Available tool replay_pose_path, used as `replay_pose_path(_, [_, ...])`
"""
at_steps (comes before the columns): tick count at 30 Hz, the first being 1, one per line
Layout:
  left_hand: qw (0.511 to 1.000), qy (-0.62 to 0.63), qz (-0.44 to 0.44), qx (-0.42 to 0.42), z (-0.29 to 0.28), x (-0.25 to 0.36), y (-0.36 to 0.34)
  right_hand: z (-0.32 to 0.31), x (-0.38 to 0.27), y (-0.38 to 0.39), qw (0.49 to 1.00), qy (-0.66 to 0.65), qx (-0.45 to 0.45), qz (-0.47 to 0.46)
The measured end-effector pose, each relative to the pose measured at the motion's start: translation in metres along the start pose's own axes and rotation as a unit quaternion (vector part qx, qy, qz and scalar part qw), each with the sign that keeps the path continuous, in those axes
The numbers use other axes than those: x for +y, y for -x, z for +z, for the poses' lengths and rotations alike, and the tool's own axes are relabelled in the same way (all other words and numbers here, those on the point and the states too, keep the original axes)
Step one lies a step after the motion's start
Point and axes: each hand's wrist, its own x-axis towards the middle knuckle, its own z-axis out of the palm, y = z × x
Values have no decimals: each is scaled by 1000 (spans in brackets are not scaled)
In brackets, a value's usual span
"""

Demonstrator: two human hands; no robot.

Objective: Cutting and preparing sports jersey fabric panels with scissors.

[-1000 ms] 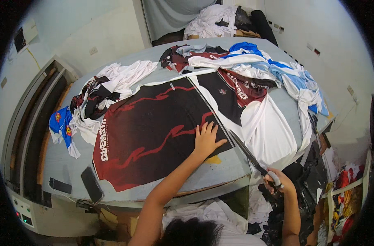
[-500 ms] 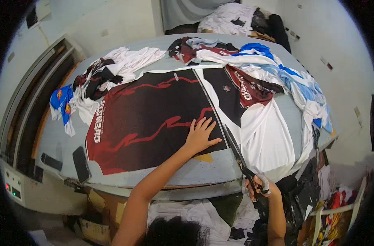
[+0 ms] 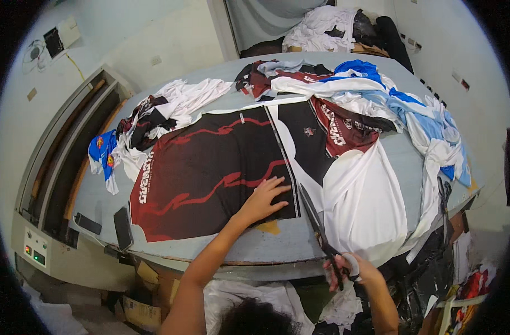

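A large black and dark red printed fabric panel point(image 3: 210, 162) lies flat on the table, with a narrow striped edge along its right side. My left hand point(image 3: 264, 199) presses on it near that edge, palm down and fingers spread. At the table's front edge, my right hand point(image 3: 344, 269) grips the handles of long dark scissors point(image 3: 313, 215). White material wraps part of this hand. The blades point away from me, just right of the striped edge, beside the white fabric point(image 3: 364, 204). A smaller black and red printed piece point(image 3: 305, 134) adjoins that white cloth.
White and dark cloth heaps point(image 3: 188, 97) lie at the back left, blue and white cloth point(image 3: 420, 114) along the right. Two dark phones point(image 3: 122, 228) rest at the left front edge. A long machine point(image 3: 70, 156) stands left of the table point(image 3: 210, 254). Another pair of scissors point(image 3: 445, 195) hangs at the right edge.
The view has shifted a little. My left hand stays flat on the panel, while the scissors have drawn slightly away from its striped edge, and their blades show more clearly.
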Motion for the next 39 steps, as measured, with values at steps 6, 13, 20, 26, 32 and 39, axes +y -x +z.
replay_pose_path(6, [999, -21, 23, 24, 6, 36, 10, 16, 28, -5, 987, -142, 13, -74])
replay_pose_path(13, [994, -22, 16, 103, 18, 36, 16, 17, 23, 1, 989, -126, 10, -77])
replay_pose_path(20, [986, 101, -21, 130, 11, 30, 18, 25, 42, -8, 981, -132, 23, -139])
replay_pose_path(26, [982, 141, -9, 124, 5, 21, 17, 31, 30, 2, 989, -124, 53, -70])
replay_pose_path(32, [984, 137, 13, 110, 4, 22, 19, 28, 14, -20, 978, -160, 78, -110])
replay_pose_path(39, [991, 93, 54, 78, 10, 21, 18, 31, 0, -30, 976, -115, 162, -86])
